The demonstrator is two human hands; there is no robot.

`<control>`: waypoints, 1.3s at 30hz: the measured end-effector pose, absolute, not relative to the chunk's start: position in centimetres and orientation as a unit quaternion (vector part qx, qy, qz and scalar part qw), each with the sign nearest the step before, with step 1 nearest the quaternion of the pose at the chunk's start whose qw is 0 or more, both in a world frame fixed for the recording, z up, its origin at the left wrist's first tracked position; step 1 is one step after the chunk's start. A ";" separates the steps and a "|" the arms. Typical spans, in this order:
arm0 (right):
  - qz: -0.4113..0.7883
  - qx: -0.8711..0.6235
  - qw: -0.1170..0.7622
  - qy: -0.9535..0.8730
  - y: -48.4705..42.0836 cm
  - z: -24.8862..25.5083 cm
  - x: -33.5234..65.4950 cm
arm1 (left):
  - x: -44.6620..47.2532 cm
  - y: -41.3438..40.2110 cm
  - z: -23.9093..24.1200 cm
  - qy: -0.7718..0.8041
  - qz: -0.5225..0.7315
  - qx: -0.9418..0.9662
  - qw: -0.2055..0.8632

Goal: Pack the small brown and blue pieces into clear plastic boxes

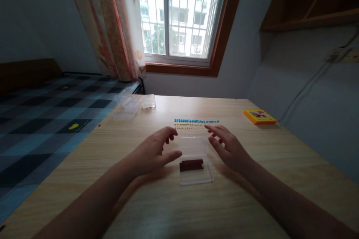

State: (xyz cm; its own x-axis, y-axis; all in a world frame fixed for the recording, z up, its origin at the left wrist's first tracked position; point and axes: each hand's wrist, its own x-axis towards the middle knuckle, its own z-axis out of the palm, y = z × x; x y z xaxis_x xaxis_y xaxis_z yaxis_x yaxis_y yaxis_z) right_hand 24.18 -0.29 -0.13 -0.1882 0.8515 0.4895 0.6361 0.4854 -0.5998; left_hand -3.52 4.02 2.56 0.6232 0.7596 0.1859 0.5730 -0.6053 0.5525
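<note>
A small clear plastic box (196, 176) lies open on the wooden table (157, 209), with a dark brown row of small pieces (191, 165) inside it. The box's clear lid (193, 145) lies flat just beyond it. My left hand (155, 151) hovers at the box's left side, fingers apart and curled, holding nothing. My right hand (226, 145) hovers at the right side, fingers spread, also empty. Beyond the hands, a row of blue small pieces (196, 121) and a shorter row of yellow ones (183, 127) lie on the table.
Other clear plastic boxes (127, 105) and a small clear box (148, 101) stand at the table's far left. A yellow booklet (259, 116) lies at the far right. A bed with a checked cover (47, 119) is left of the table; a window is behind.
</note>
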 end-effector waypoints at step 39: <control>0.335 -0.355 0.222 -0.844 -1.4 2.1 24.8 | -1.8 1.1 2.8 0.248 0.120 0.940 0.201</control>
